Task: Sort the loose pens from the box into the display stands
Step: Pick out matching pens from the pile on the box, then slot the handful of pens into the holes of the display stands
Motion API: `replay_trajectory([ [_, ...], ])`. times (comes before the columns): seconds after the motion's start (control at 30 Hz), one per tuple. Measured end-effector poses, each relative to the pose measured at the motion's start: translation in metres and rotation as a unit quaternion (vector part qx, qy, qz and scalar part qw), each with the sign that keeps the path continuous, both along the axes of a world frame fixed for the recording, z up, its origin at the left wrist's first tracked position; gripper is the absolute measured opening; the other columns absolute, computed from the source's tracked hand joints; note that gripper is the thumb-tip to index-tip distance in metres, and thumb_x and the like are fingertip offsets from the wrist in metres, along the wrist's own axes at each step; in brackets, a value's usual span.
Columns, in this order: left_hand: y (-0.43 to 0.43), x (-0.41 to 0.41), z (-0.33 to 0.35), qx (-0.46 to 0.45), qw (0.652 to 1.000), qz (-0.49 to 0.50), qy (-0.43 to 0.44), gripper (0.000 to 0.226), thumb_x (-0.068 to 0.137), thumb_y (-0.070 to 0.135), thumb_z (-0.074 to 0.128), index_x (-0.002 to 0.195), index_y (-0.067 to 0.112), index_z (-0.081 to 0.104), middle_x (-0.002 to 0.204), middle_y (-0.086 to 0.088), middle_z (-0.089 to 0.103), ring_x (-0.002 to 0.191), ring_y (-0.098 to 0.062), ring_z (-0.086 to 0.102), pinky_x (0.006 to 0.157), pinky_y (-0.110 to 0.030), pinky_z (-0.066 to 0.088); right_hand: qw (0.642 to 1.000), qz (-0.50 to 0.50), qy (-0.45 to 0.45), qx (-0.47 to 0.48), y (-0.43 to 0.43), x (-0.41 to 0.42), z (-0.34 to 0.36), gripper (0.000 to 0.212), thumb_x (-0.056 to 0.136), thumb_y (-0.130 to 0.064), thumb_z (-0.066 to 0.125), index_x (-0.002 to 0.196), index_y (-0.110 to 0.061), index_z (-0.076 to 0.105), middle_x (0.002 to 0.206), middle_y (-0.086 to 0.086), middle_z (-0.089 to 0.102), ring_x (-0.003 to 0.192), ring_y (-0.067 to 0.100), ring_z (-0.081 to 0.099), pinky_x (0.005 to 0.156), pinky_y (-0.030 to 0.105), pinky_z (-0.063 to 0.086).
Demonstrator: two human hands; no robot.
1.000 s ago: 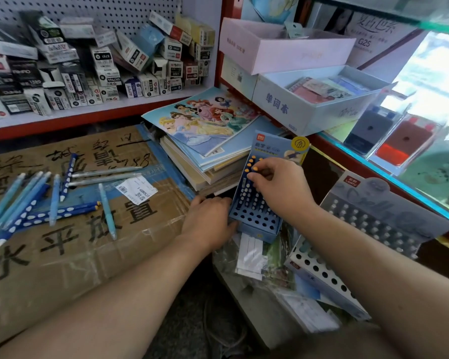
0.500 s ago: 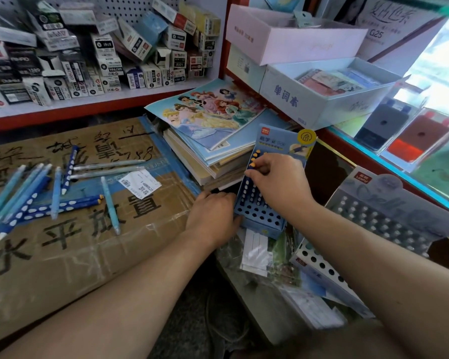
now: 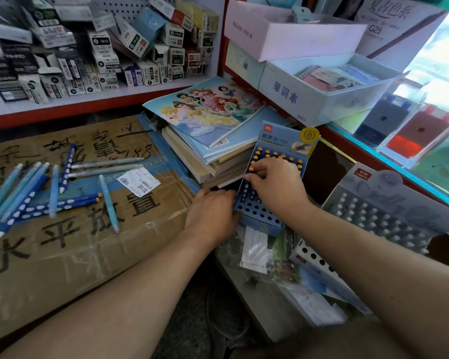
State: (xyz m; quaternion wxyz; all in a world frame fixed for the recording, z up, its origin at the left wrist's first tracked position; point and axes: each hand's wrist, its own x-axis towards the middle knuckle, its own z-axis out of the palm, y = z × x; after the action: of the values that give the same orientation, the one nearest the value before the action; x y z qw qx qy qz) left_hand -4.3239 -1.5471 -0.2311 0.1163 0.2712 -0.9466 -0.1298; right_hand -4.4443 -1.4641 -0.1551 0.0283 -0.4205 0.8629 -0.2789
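Display stand between hands: left, right

Both forearms stretched forward: left hand knuckles-up, fingers tucked under; right hand arched just beside it, fingertips curled down.

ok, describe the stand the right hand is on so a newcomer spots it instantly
Find the notebook stack with the princess cover. Beside its right edge is the blue stand, under the right hand. Unlike the grey stand further right, it is blue, with orange-tipped pens in its top rows.
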Motion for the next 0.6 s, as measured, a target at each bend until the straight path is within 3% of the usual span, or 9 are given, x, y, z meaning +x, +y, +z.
replay_trajectory([
  [0.13,0.000,0.000,0.000,-0.001,1.000,0.001,0.000,0.031,0.095,0.045,0.059,0.119,0.025,0.059,0.116,0.003,0.066,0.110,-0.019,0.061,0.103,-0.032,0.032,1.000,-0.009,0.005,0.000,-0.004,-0.002,-0.006,0.029,0.094,-0.031,0.071,0.118,-0.015,0.072,0.103,-0.001,0.075,0.095,0.014,0.069,0.086,0.029,0.055],
  [0.4,0.001,0.001,0.004,0.046,0.999,0.001,0.004,0.039,0.093,0.044,0.061,0.126,0.023,0.058,0.122,0.001,0.065,0.118,-0.021,0.059,0.106,-0.034,0.032,0.999,-0.015,0.036,0.037,0.001,-0.003,0.008,0.024,0.091,-0.044,0.071,0.097,-0.020,0.070,0.080,-0.006,0.072,0.078,0.012,0.067,0.072,0.035,0.058],
  [0.5,0.002,0.011,0.012,0.081,0.997,-0.005,0.021,0.055,0.090,0.041,0.065,0.140,0.020,0.052,0.133,-0.003,0.058,0.127,-0.025,0.052,0.109,-0.038,0.038,0.999,-0.012,0.043,0.007,0.006,0.001,0.020,0.021,0.091,-0.048,0.068,0.090,-0.027,0.066,0.076,-0.015,0.066,0.076,0.007,0.064,0.068,0.032,0.056],
  [0.6,-0.004,0.032,0.032,0.095,0.994,-0.001,0.045,0.067,0.089,0.041,0.068,0.148,0.021,0.044,0.141,-0.003,0.051,0.133,-0.025,0.046,0.109,-0.042,0.041,0.998,0.063,0.008,-0.028,0.009,0.015,0.028,0.018,0.092,-0.041,0.069,0.098,-0.024,0.070,0.083,-0.016,0.067,0.077,0.000,0.062,0.069,0.023,0.053],
])
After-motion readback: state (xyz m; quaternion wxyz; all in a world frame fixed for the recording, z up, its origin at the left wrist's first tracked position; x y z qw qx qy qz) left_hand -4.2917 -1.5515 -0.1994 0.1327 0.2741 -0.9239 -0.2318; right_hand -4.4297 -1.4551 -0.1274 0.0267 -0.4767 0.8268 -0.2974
